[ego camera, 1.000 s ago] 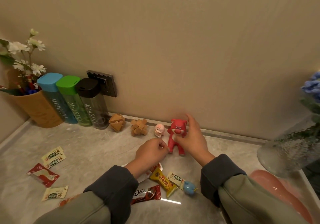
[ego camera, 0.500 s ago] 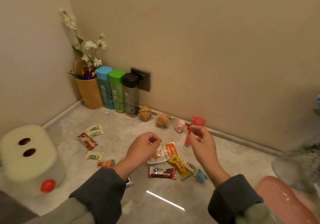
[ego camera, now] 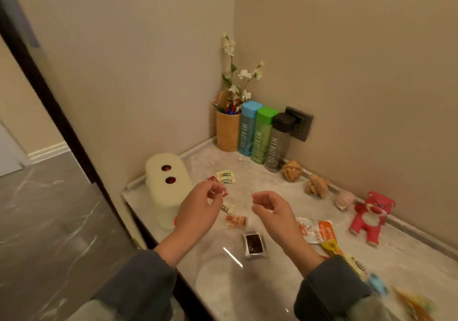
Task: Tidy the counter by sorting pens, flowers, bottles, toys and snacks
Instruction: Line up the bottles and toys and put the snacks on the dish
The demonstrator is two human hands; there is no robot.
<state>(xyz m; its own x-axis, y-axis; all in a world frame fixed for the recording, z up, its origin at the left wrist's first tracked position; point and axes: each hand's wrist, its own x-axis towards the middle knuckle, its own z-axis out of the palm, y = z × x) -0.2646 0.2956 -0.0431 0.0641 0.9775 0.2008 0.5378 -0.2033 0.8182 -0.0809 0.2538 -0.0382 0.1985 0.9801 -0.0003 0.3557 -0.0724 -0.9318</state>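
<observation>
Both my hands hover above the marble counter (ego camera: 272,278). My left hand (ego camera: 198,209) and my right hand (ego camera: 272,211) have loosely curled fingers and hold nothing. Snack packets lie scattered under and around them: green-white ones (ego camera: 225,177), an orange one (ego camera: 236,221), a dark one (ego camera: 254,243) and an orange-white pouch (ego camera: 314,229). A red bear toy (ego camera: 369,216) stands by the wall at the right, next to a pink pig (ego camera: 344,200) and two wooden puzzles (ego camera: 317,186). Three bottles (ego camera: 262,134) stand beside a pen cup (ego camera: 228,132) holding pens and white flowers (ego camera: 244,75).
A cream container with two red holes (ego camera: 168,186) sits at the counter's left end, by the edge and a drop to the floor. A wall socket (ego camera: 300,124) is behind the black bottle. A small blue toy (ego camera: 378,283) lies near my right sleeve.
My right hand let go of the red bear, which now stands alone by the wall. Both hands have drawn back and left over the snacks as my view turned left.
</observation>
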